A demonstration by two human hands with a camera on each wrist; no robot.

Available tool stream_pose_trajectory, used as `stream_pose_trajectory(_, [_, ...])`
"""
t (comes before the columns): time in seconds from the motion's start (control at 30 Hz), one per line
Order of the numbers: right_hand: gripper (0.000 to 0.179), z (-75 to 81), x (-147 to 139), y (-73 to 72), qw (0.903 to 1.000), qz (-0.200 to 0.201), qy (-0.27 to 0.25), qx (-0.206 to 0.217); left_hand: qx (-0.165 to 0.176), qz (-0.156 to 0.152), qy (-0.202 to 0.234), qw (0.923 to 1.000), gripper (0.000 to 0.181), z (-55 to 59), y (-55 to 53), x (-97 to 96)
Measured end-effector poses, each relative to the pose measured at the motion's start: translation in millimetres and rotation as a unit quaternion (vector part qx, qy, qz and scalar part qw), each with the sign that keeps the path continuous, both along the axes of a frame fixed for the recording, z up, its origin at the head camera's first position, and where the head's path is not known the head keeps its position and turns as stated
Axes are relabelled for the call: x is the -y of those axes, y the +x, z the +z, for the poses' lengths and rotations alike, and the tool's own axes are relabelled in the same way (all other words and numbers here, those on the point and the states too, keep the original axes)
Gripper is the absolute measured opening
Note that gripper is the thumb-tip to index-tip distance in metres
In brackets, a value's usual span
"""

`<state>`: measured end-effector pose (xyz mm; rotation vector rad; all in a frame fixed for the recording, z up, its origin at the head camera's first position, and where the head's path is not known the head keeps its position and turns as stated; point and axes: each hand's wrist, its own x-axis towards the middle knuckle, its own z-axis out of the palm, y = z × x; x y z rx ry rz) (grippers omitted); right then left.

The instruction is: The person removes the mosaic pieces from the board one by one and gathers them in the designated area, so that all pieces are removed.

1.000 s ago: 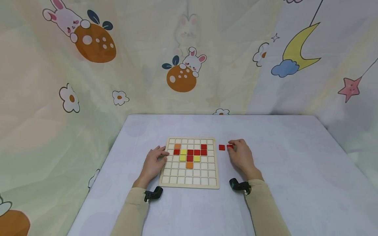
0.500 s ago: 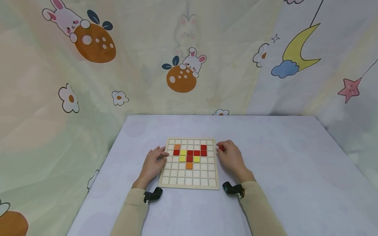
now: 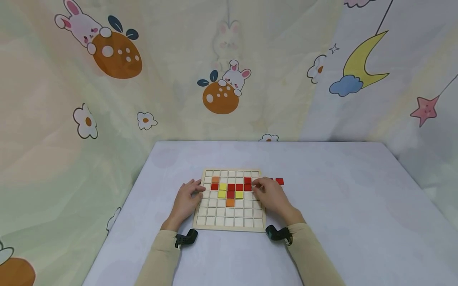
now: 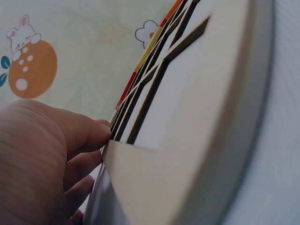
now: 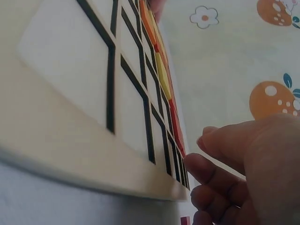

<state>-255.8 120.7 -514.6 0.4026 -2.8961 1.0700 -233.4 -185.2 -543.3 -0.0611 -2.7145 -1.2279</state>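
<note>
A square wooden grid board (image 3: 229, 228) lies on the table, with red, yellow and orange tiles in some cells. My left hand (image 3: 186, 202) rests at the board's left edge; in the left wrist view its fingertips touch the rim. Over the board's right edge, my right hand (image 3: 274, 198) has its fingertips beside a red tile (image 3: 247, 187). In the right wrist view, thumb and forefinger stand slightly apart with no tile visible between them. A loose red tile (image 3: 280, 181) lies right of the board; another red piece beside it is mostly hidden behind the right hand.
The board and loose tiles lie on a pale cloth-covered table (image 3: 340, 190). A patterned curtain (image 3: 171, 79) hangs behind and at the sides. Each wrist wears a black camera, such as the right wrist camera (image 3: 277, 233).
My right hand has moved left from the loose red tiles to the board's right edge, leaving the farther tile exposed. My left hand has stayed at the board's left edge.
</note>
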Motion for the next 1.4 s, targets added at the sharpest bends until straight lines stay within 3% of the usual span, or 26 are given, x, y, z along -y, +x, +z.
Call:
stream_pose_trajectory(0.4, [0.011, 2.2, 11.6, 8.9, 0.9995, 0.011, -0.005, 0.029, 0.003, 0.0, -0.005, 1.0, 0.016, -0.6, -0.6, -1.6])
stream_pose_trajectory(0.93, [0.009, 0.5, 16.1, 12.0, 0.999, 0.04, 0.016, 0.009, -0.003, -0.002, 0.002, 1.0, 0.016, -0.5, -0.6, -1.8])
stream_pose_trajectory(1.4, [0.019, -1.0, 25.3, 15.9, 0.998, 0.051, 0.038, -0.002, 0.002, -0.003, 0.003, 1.0, 0.016, 2.0, 2.7, -0.6])
